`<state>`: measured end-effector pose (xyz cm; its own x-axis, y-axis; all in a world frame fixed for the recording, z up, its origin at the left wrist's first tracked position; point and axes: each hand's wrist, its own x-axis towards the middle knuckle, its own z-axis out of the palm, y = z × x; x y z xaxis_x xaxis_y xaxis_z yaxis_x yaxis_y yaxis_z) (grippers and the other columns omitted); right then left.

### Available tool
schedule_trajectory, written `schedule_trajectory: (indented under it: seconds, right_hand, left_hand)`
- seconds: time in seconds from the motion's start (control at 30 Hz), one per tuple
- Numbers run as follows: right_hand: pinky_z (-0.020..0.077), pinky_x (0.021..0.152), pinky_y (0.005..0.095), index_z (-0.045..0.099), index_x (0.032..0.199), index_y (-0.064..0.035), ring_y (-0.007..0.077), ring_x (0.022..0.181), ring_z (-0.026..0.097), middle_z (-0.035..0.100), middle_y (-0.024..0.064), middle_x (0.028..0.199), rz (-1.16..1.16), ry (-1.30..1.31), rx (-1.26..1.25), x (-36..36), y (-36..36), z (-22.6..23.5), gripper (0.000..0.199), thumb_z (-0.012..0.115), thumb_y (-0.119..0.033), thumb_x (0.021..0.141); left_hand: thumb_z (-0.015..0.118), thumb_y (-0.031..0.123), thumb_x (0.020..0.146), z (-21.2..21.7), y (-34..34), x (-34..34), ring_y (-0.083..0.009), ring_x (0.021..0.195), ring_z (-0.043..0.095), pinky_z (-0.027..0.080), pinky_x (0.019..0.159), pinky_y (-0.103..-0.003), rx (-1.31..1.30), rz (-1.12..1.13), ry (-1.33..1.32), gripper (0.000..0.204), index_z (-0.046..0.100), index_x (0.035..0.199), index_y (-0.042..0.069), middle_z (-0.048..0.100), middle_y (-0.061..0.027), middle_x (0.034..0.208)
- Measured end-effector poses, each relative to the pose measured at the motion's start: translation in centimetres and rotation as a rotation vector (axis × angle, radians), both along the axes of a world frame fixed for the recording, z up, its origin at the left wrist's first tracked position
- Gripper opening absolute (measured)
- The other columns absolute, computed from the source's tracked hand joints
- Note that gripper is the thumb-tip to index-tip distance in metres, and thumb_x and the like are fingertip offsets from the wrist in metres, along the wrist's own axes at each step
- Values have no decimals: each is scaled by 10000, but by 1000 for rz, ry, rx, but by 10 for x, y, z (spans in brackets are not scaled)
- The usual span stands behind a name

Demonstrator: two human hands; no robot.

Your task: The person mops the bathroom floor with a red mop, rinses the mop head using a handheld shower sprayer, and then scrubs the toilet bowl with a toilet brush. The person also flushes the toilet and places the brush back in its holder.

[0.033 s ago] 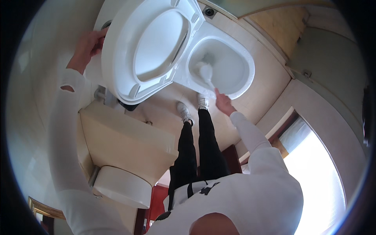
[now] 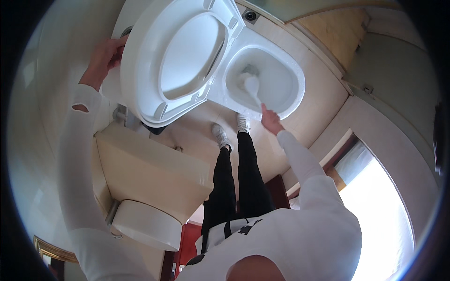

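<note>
Head view: I have the right hand (image 2: pixel 272 122) closed round the handle end of a white toilet brush (image 2: pixel 252 87), just at the near rim of the toilet bowl (image 2: pixel 301 86). Brush head sits inside the bowl, up and slightly left of that hand. Long axis runs from the fingers up-left, head end pointing at the bowl's back. Right hand is clearly nearer; left hand (image 2: pixel 104 60) is well apart, fingers bent, tips behind the raised toilet seat (image 2: pixel 144 63); can't tell its grip.
</note>
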<state>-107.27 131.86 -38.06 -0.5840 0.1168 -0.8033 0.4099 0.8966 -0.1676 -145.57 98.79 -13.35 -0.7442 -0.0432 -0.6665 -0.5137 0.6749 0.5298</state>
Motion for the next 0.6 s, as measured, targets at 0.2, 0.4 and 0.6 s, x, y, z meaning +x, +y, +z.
schedule_trajectory:
  seconds: [0.2, 0.4, 0.6]
  right_hand:
    - [471, 777, 529, 446, 1217, -83, 462, 892, 584, 619, 262, 916, -282, 72, -165, -41, 8, -51, 410, 445, -62, 808]
    - [450, 700, 546, 373, 1342, -71, 461, 823, 582, 604, 280, 937, -493, 455, -332, 47, -4, 88, 524, 473, -81, 827]
    - [470, 632, 519, 375, 1340, -125, 433, 721, 598, 620, 243, 918, -411, 582, -181, -56, -5, 88, 507, 489, -94, 848]
  left_hand:
    - [679, 345, 779, -13, -6, 2, -44, 457, 365, 259, 415, -216, 60, 135, 105, 316, 523, 602, 135, 458, 62, 553]
    - [625, 365, 805, -8, -6, 8, -37, 458, 333, 241, 431, -216, 60, 42, 156, 293, 549, 638, 137, 426, 69, 549]
    - [549, 385, 844, -12, -17, 12, -38, 523, 336, 275, 490, -204, 138, -66, 142, 276, 596, 717, 146, 452, 76, 605]
